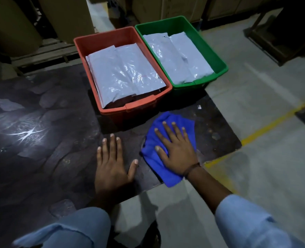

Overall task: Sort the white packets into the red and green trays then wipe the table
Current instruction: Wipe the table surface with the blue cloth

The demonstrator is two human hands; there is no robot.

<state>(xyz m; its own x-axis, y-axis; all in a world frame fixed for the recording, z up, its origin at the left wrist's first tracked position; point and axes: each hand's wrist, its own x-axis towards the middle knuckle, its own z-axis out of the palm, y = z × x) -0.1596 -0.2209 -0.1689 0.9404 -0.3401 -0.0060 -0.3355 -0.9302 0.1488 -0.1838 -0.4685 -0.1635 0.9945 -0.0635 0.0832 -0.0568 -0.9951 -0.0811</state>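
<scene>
The red tray (87,44) stands on the dark table (40,158), holding white packets (124,76). Right beside it is the green tray (217,59), also with white packets (180,56) inside. A blue cloth (152,158) lies on the table's near right corner, in front of the trays. My right hand (175,147) presses flat on the cloth with fingers spread. To the left of the cloth, my left hand (112,163) rests flat on the bare table, fingers apart, holding nothing.
The table's right edge and near edge run close to the cloth; grey floor with a yellow line (266,127) lies beyond. Cardboard boxes (67,15) and a wooden pallet (46,52) stand behind the table. A bright light reflection (28,134) marks the tabletop at left.
</scene>
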